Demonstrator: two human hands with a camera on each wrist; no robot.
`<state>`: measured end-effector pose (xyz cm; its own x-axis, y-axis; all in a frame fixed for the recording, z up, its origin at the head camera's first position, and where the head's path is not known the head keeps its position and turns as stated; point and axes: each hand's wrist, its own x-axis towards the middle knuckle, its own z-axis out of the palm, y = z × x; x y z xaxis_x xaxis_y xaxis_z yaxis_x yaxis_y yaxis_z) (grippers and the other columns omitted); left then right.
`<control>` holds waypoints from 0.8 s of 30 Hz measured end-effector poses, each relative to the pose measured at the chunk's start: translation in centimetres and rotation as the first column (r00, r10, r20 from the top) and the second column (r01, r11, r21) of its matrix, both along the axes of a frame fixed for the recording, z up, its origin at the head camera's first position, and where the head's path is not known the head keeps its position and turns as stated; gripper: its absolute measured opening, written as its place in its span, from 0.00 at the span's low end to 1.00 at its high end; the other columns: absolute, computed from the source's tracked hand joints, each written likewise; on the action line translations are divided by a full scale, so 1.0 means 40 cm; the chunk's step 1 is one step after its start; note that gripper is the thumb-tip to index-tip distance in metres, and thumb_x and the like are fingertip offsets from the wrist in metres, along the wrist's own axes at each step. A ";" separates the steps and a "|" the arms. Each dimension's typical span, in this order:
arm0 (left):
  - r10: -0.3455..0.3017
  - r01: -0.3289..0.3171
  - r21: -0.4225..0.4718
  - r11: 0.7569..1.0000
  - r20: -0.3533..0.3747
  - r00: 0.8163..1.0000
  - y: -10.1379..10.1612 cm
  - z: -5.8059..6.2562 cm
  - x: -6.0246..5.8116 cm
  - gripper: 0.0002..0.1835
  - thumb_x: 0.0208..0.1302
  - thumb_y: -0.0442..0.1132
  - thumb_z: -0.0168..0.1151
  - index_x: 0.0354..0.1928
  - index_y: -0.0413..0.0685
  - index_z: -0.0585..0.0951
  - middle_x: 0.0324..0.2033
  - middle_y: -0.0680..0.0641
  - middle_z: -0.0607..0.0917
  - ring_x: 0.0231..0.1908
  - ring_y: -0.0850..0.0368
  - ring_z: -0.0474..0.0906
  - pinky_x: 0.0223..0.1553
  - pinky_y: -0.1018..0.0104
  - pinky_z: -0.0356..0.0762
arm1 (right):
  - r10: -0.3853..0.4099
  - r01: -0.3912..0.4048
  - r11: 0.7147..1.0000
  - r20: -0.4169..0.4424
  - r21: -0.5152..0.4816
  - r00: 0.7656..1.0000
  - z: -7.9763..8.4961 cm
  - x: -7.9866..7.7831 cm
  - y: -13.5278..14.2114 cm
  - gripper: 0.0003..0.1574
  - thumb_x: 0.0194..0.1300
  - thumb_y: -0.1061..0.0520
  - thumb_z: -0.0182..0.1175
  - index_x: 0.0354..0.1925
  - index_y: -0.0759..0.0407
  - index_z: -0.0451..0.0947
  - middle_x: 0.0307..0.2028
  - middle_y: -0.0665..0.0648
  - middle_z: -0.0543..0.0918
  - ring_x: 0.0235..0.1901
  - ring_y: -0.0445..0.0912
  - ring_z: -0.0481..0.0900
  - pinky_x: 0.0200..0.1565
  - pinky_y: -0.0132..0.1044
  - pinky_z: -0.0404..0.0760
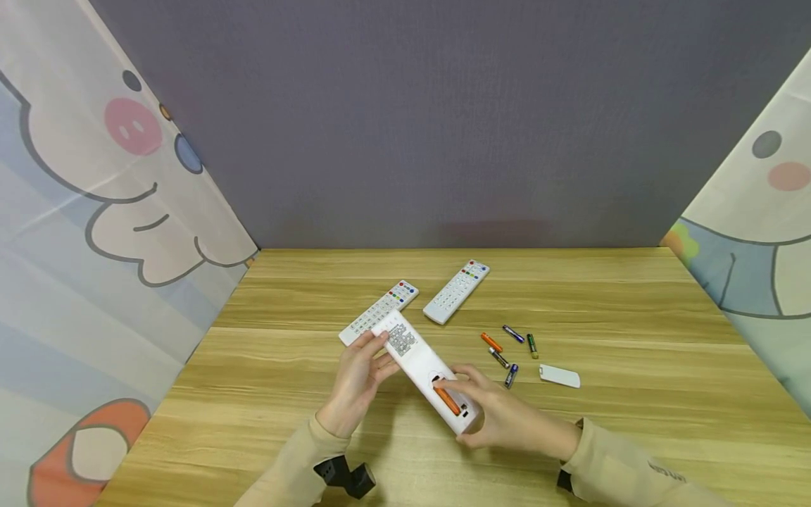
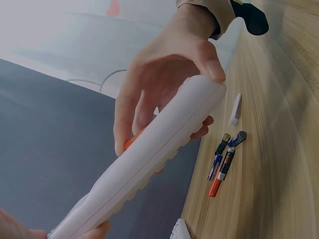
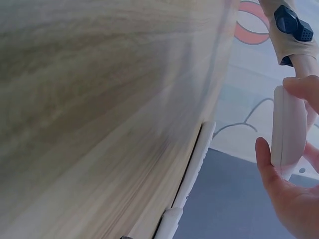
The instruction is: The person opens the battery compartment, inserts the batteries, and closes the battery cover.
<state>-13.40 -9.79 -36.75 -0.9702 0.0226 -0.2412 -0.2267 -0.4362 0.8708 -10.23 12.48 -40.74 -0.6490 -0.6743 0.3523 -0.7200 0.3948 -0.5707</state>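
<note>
A white remote control point(image 1: 419, 365) is held up off the table, back side up, with its battery compartment uncovered. One orange battery point(image 1: 447, 401) lies in that compartment. My left hand point(image 1: 355, 386) grips the far end of the remote, near a printed label. Around the near end curls my right hand point(image 1: 497, 412), a finger over the top end of the orange battery. In the left wrist view the right thumb point(image 2: 214, 69) presses the remote's end. The right wrist view shows the remote point(image 3: 289, 130) end-on, between the right hand's fingers.
Two white remotes, one point(image 1: 380, 310) behind my left hand and another point(image 1: 456, 291) farther back, lie buttons up. To the right, several loose batteries point(image 1: 499, 358) lie near a white battery cover point(image 1: 560, 376). A grey panel point(image 1: 443, 141) stands along the table's back edge.
</note>
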 end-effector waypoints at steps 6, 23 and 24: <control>0.001 -0.001 -0.001 1.000 -0.001 1.000 0.000 0.002 0.000 0.19 0.64 0.31 0.45 0.55 0.28 0.62 0.33 0.48 0.80 0.33 0.55 0.79 0.33 0.67 0.81 | 0.036 -0.039 0.999 -0.161 -0.016 0.986 -0.006 -0.005 0.001 0.50 0.36 0.56 0.71 0.60 0.56 0.64 0.54 0.66 0.64 0.39 0.47 0.74 0.36 0.23 0.77; -0.002 0.002 0.003 1.000 0.008 1.000 -0.001 0.001 -0.001 0.19 0.64 0.31 0.46 0.55 0.28 0.62 0.33 0.48 0.79 0.33 0.55 0.79 0.35 0.66 0.81 | 0.055 -0.073 0.996 -0.284 -0.051 0.957 -0.014 -0.004 0.004 0.48 0.37 0.55 0.72 0.59 0.59 0.66 0.53 0.67 0.66 0.37 0.46 0.75 0.38 0.20 0.76; -0.003 0.003 0.002 1.000 0.009 1.000 -0.001 0.001 -0.001 0.18 0.64 0.31 0.45 0.54 0.28 0.62 0.33 0.48 0.79 0.33 0.55 0.79 0.35 0.66 0.81 | 0.054 -0.070 0.996 -0.279 -0.049 0.959 -0.014 -0.004 0.004 0.47 0.38 0.55 0.71 0.59 0.59 0.65 0.53 0.67 0.66 0.38 0.46 0.75 0.37 0.21 0.76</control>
